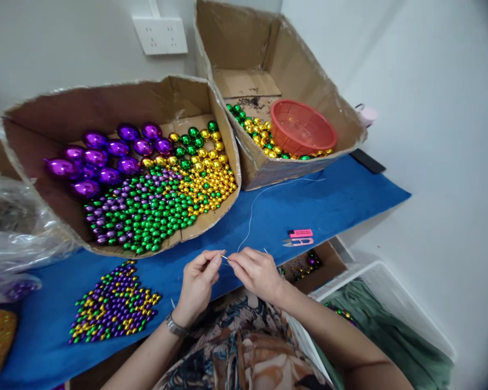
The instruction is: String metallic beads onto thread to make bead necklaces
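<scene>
Both hands meet at the table's front edge. My left hand point(200, 279) is closed in a pinch on one end of a thin white thread point(251, 216). My right hand point(257, 272) also pinches it just to the right, with a short straight pale bit showing between the fingertips. I cannot tell whether that bit is thread or a needle. From the right fingers the thread curves up across the blue cloth point(211, 265) toward the boxes. Left of my hands lies a flat heap of small purple, gold and green beads point(116, 306).
A cardboard box point(199, 235) holds shiny beads of several sizes. Behind it, another box point(268, 176) holds beads and a red plastic basket point(303, 127). Pink-handled thread snips point(303, 242) and a pink small block point(301, 233) lie at right. A white crate point(415, 303) stands below.
</scene>
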A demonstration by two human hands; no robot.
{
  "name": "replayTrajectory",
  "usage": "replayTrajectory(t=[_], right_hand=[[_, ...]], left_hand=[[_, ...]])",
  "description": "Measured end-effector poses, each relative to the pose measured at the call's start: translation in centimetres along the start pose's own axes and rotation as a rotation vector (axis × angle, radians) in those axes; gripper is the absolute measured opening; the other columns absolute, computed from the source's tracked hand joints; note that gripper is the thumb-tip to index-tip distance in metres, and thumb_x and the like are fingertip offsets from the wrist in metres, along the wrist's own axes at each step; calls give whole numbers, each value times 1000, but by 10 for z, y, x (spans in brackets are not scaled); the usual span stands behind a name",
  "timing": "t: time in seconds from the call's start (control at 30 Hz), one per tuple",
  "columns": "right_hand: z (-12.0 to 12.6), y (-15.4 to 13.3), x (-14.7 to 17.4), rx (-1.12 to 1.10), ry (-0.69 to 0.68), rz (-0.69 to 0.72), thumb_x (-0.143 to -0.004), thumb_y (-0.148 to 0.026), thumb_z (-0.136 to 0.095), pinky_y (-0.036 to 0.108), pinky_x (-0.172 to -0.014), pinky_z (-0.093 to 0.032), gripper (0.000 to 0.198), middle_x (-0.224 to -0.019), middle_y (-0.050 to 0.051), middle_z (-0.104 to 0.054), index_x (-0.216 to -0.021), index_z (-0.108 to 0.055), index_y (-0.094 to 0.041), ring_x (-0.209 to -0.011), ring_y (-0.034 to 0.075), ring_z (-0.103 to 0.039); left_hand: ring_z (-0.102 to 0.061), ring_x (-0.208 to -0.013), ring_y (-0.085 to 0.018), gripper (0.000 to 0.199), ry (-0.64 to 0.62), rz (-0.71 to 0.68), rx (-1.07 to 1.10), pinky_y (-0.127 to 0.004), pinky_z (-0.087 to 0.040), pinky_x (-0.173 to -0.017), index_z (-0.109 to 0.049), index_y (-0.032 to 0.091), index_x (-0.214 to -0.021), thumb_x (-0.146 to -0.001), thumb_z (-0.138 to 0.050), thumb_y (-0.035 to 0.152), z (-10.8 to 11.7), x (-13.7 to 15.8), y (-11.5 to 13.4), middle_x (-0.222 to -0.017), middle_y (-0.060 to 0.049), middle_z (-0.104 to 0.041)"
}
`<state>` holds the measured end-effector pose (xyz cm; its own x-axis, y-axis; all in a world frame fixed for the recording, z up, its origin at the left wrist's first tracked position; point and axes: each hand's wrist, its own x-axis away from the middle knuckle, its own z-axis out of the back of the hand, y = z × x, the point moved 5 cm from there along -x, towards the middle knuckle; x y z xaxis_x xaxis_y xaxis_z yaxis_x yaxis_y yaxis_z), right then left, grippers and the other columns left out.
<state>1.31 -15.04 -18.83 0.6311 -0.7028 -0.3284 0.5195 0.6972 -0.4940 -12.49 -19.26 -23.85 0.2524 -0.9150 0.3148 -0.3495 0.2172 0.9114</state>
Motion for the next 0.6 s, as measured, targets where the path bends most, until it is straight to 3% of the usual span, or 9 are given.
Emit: replayTrajectory(t=[0.1,0.23,0.3,0.37,0.47,0.6], right_hand=[[-2,0,-1,-85,-66,-26,-98,-30,-43,22,-71,-48,25,-83,4,-67,-100,-65,-19,-74,13,-63],[-9,4,-1,-618,-183,-152,-97,-29,-43,23,-66,-53,26,-86,2,-69,-117,-57,-19,-70,11,-66],[-12,3,-2,-832,-169,-167,-97,-28,-43,26,-71,-55,26,-96,4,-70,-118,-56,-20,-79,13,-68],[-11,0,-5,-827,-68,-128,-95,-26,-49,30,-80,-55,23,-105,6,-69,-113,-61,-21,-92,16,-67],[0,-4,-11,-666,105,-53,-92,-20,-54,30,-77,-55,17,-95,4,-70,-102,-67,-23,-87,16,-66],[33,15,-24,-607,281,-70,-93,-23,-50,27,-63,-53,15,-90,5,-67,-91,-65,-21,-76,15,-64]], left_hand=[[-30,-46,-3,24,-25,54,48,-16,-25,-42,-67,15,-83,-75,-73,37,-3,-2,3,-55,6,-42],[-32,-45,-3,21,-22,176,247,-15,-26,-41,-61,17,-76,-72,-75,31,-10,-4,8,-53,8,-39],[-42,-49,-5,22,-14,236,360,-16,-34,-46,-59,18,-77,-69,-76,29,-15,-3,9,-58,6,-47],[-50,-57,-6,22,-19,237,428,-18,-41,-54,-59,18,-78,-68,-76,27,-19,-3,12,-67,4,-54],[-55,-66,-9,16,24,89,359,-22,-46,-63,-58,17,-79,-75,-69,29,-9,-5,18,-75,1,-58],[-55,-78,-15,13,204,-276,-141,-31,-47,-75,-58,18,-79,-86,-56,29,38,7,26,-80,-3,-58]])
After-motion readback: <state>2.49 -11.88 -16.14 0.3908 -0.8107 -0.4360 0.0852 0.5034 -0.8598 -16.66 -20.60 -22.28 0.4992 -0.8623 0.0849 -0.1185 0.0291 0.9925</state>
